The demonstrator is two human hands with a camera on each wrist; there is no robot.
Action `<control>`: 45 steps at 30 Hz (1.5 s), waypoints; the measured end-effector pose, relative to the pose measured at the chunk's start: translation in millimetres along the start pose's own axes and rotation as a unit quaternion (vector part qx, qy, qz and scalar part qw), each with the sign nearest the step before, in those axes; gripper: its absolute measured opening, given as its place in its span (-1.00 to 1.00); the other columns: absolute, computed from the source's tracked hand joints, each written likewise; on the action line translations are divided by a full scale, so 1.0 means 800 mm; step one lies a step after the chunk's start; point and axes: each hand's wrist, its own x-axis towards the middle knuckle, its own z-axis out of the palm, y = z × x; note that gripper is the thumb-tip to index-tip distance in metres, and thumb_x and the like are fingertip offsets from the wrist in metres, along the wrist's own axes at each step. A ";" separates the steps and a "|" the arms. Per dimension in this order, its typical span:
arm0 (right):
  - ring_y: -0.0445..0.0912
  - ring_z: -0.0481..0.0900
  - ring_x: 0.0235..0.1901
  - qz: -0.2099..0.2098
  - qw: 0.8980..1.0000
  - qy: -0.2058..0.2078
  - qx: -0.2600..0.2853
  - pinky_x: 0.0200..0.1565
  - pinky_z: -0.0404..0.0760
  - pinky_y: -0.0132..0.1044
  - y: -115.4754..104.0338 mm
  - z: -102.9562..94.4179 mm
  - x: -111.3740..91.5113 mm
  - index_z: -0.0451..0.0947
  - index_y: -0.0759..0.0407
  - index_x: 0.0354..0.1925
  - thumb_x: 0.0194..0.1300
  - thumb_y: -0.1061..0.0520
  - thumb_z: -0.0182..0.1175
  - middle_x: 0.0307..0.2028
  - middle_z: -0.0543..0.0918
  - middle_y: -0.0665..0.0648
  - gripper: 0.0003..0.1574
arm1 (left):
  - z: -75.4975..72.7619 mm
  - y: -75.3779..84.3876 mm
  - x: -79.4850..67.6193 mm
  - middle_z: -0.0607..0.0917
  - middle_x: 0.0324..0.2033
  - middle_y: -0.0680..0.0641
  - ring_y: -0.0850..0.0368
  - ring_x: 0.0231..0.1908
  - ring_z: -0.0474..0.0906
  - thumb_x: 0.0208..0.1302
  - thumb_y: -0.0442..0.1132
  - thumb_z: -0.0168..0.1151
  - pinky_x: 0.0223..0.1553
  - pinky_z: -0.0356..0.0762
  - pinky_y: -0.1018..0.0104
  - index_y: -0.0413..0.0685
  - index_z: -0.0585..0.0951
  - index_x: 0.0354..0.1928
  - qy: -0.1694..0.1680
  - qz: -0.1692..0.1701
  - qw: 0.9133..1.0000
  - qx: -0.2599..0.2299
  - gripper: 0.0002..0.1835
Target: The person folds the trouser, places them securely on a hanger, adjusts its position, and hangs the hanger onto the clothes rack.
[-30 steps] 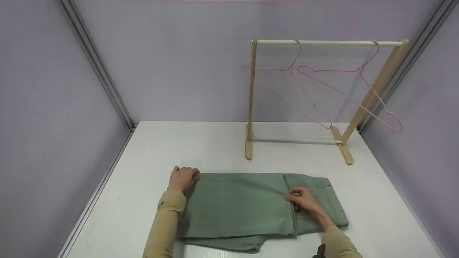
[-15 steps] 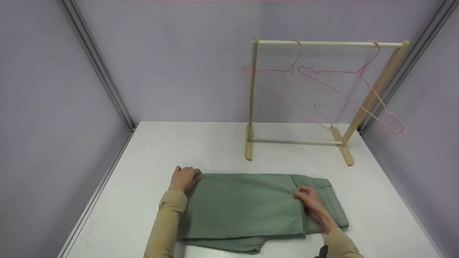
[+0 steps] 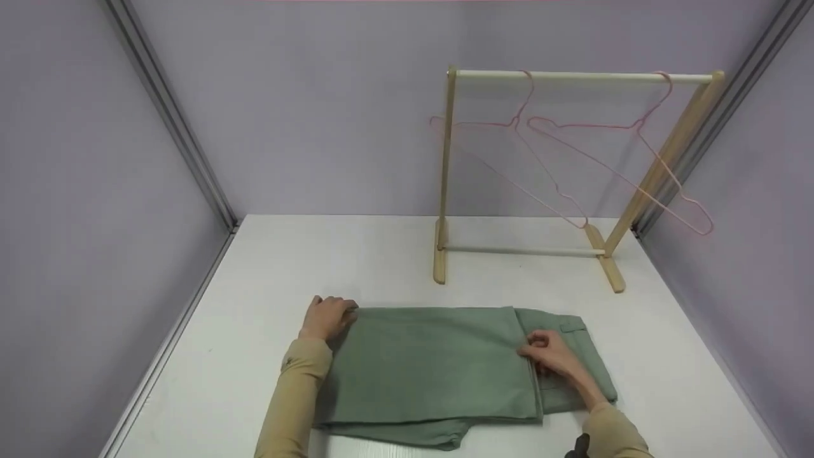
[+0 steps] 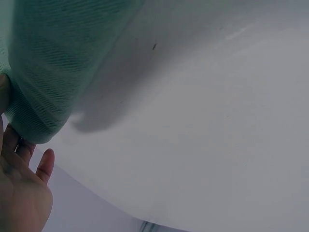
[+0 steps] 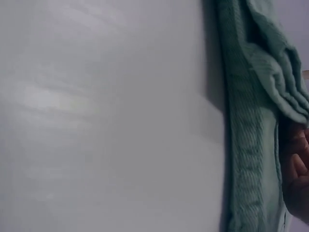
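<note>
Green trousers (image 3: 432, 369) lie folded on the white table, legs doubled back over the waist part. At the fold's far left corner my left hand (image 3: 326, 318) grips the cloth. The left wrist view has the thumb on one side of the green fold (image 4: 53, 72) and the fingers on the other. On the right, my right hand (image 3: 552, 356) pinches the leg hems, which lie over the upper part of the trousers. In the right wrist view the stacked hems (image 5: 277, 79) meet curled fingers (image 5: 299, 166), partly in shadow.
Behind the trousers a wooden rack (image 3: 443, 191) stands at the back right. Two pink hangers (image 3: 489, 123) hang from its rail (image 3: 591, 77). Grey-violet panels (image 3: 343, 114) close in the table (image 3: 286, 267) at the back and sides.
My right hand has drawn the leg hems a little to the right, mostly in the first half second. The left hand has stayed almost still at the fold.
</note>
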 end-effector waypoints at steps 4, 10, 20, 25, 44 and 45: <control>-0.32 0.33 -0.64 -0.031 0.998 -0.006 -0.058 -0.54 0.39 -0.42 -0.001 -0.002 0.002 0.54 0.41 -0.22 0.35 0.11 0.30 -0.62 0.40 -0.08 -0.68 | 0.001 0.001 0.000 0.81 -0.16 -0.10 -0.11 -0.08 0.72 0.35 -0.18 0.31 0.14 0.49 -0.15 -0.07 0.74 -0.06 -0.002 0.007 1.000 -0.009 -0.79; -0.33 0.31 -0.63 -0.037 0.997 -0.020 -0.066 -0.52 0.36 -0.44 -0.004 -0.002 0.005 0.53 0.39 -0.28 0.40 0.12 0.25 -0.63 0.38 -0.11 -0.70 | 0.005 0.000 0.001 0.81 -0.14 -0.11 -0.12 -0.06 0.72 0.33 -0.20 0.32 0.13 0.48 -0.15 -0.08 0.74 -0.05 0.003 0.016 1.000 -0.018 -0.79; -0.28 0.36 -0.57 -0.010 0.998 -0.023 -0.061 -0.49 0.40 -0.41 -0.009 -0.003 0.007 0.55 0.42 -0.26 0.34 0.15 0.29 -0.56 0.43 -0.06 -0.71 | 0.008 0.000 0.004 0.82 -0.16 -0.10 -0.10 -0.09 0.73 0.33 -0.22 0.32 0.08 0.48 -0.13 -0.07 0.75 -0.07 0.003 0.011 1.000 -0.019 -0.81; -0.29 0.31 -0.60 -0.002 0.997 -0.030 -0.068 -0.51 0.35 -0.41 -0.008 -0.005 0.007 0.45 0.22 -0.46 0.32 0.14 0.31 -0.63 0.36 -0.11 -0.71 | 0.008 0.001 0.004 0.82 -0.15 -0.11 -0.12 -0.08 0.73 0.33 -0.22 0.32 0.14 0.47 -0.18 -0.07 0.75 -0.07 0.001 0.011 1.000 -0.016 -0.81; -0.30 0.45 -0.50 0.044 0.994 -0.023 0.094 -0.40 0.50 -0.41 0.017 -0.023 -0.003 0.48 0.18 -0.26 0.36 0.10 0.29 -0.53 0.57 -0.18 -0.80 | 0.011 0.001 0.007 0.81 -0.16 -0.07 -0.08 -0.09 0.71 0.33 -0.16 0.32 0.11 0.48 -0.11 -0.02 0.74 -0.06 0.008 0.012 1.000 -0.004 -0.79; -0.30 0.48 -0.49 0.046 0.994 -0.020 0.100 -0.38 0.52 -0.41 0.018 -0.024 -0.004 0.49 0.16 -0.25 0.37 0.10 0.28 -0.52 0.59 -0.19 -0.82 | 0.011 0.001 0.007 0.81 -0.16 -0.08 -0.09 -0.08 0.71 0.33 -0.15 0.31 0.12 0.48 -0.11 -0.03 0.74 -0.06 0.009 0.011 1.000 -0.006 -0.79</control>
